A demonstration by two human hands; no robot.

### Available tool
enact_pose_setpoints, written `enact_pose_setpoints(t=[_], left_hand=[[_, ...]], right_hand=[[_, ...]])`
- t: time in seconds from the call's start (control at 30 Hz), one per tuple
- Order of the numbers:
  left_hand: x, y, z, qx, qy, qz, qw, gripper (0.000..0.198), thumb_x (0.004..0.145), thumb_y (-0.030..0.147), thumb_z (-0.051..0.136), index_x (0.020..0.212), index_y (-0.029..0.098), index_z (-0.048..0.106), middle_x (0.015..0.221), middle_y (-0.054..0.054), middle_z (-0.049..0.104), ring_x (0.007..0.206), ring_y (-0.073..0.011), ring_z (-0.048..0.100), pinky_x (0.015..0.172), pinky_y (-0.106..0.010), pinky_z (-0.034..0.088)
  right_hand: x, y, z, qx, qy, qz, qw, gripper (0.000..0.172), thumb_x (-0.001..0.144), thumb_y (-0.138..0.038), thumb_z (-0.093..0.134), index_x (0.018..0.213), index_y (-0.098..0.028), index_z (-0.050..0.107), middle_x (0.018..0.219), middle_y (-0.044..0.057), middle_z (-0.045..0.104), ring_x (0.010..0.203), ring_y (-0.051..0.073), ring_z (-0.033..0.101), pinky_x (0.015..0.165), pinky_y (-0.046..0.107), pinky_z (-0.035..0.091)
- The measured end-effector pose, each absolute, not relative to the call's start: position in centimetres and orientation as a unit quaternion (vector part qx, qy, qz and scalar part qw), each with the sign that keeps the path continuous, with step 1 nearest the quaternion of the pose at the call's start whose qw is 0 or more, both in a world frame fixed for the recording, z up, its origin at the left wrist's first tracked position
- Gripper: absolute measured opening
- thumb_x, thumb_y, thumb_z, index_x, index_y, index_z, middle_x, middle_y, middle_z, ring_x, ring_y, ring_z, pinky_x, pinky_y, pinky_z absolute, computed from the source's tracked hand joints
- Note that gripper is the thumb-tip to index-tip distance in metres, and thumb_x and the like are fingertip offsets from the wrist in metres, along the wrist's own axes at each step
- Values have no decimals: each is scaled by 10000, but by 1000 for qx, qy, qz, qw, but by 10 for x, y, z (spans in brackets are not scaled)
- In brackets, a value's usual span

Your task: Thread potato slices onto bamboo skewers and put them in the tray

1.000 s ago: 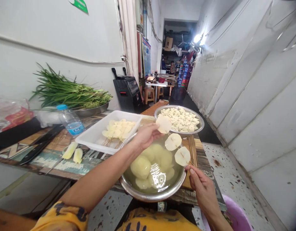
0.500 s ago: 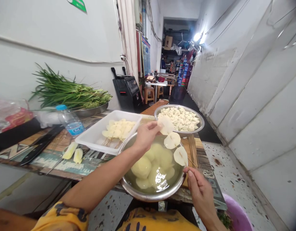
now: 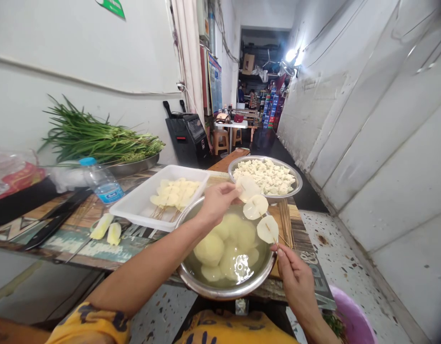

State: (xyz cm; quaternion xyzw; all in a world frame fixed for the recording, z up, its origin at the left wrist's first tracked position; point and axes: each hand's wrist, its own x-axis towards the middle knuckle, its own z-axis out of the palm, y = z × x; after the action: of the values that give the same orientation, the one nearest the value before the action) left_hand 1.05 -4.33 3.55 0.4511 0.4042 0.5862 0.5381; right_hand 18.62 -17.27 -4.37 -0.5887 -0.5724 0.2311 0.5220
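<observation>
My right hand [image 3: 295,270] pinches the lower end of a thin wooden skewer [image 3: 274,235]. Threaded along it are pale potato slices [image 3: 267,229], running up and to the left. At the far end my left hand [image 3: 220,203] grips the topmost slice [image 3: 247,188] between thumb and fingers. Both hands are over a steel bowl [image 3: 225,292] of cloudy water, where peeled potatoes [image 3: 208,249] and loose slices lie. Left of the bowl, a white plastic tray [image 3: 130,217] holds finished-looking skewers of slices [image 3: 175,193]. Bare skewers [image 3: 286,222] lie in a bundle beside the bowl's right rim.
Behind the bowl stands a metal basin of chopped pale pieces [image 3: 266,174]. On the left are a water bottle [image 3: 107,188], a black-handled knife [image 3: 48,231], two pale vegetable pieces [image 3: 102,226] and a pan of green stalks [image 3: 109,138]. A purple tub [image 3: 351,315] sits below right.
The camera view has shifted slightly, moving the scene a little to the left. Both hands keep their hold on the skewer and top slice, with hardly any other movement.
</observation>
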Motion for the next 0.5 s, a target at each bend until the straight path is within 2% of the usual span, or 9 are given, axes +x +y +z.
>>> enact_pose_setpoints(t=[0.1,0.23,0.37,0.5], left_hand=[[11,-43,34,473,410,573,529,113,586,199,720,625,132,638,629,-21,650,529,-120,578,579,-270,497],[11,-42,34,466,402,560,555,147,576,217,739,645,127,646,646,-20,645,531,-111,571,590,-271,494],[8,-42,36,403,369,553,629,220,588,245,748,736,106,664,764,-64,669,632,-117,595,648,-270,485],[6,-43,38,391,361,558,637,215,590,234,745,737,103,658,763,-64,667,655,-119,599,660,-265,477]], right_hand=[[187,-172,-40,-591,-561,253,521,328,852,-368,486,973,-149,699,608,40,659,707,225,640,609,280,506],[188,-171,-39,-589,-567,231,527,311,842,-373,494,937,-163,703,705,57,672,747,225,628,655,289,500],[190,-166,-43,-573,-559,270,535,328,822,-404,519,932,-161,710,526,17,585,569,188,577,486,249,451],[191,-163,-47,-556,-533,338,542,364,819,-432,530,968,-147,702,440,-31,489,413,123,456,383,213,347]])
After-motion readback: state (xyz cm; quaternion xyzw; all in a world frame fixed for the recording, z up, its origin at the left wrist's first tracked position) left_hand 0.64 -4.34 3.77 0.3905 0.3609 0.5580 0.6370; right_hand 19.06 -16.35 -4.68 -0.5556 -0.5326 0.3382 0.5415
